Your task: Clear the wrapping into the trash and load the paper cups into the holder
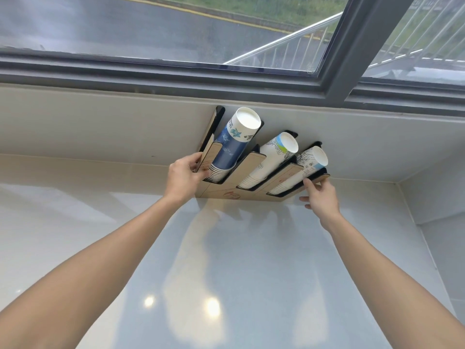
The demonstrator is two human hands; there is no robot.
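Observation:
A black and tan cup holder (254,165) with three slanted slots stands at the back of the white counter against the wall. A blue-patterned stack of paper cups (59,144) fills the left slot, a white stack with green print (273,157) the middle slot, and a white stack with black drawings (304,167) the right slot. My left hand (185,176) grips the holder's left end. My right hand (320,195) pinches the holder's right front corner. No wrapping is in view.
The glossy white counter (226,260) stretches toward me under both arms. A low white ledge and a grey-framed window (226,79) rise behind the holder. A tiled side wall (437,202) closes the counter on the right.

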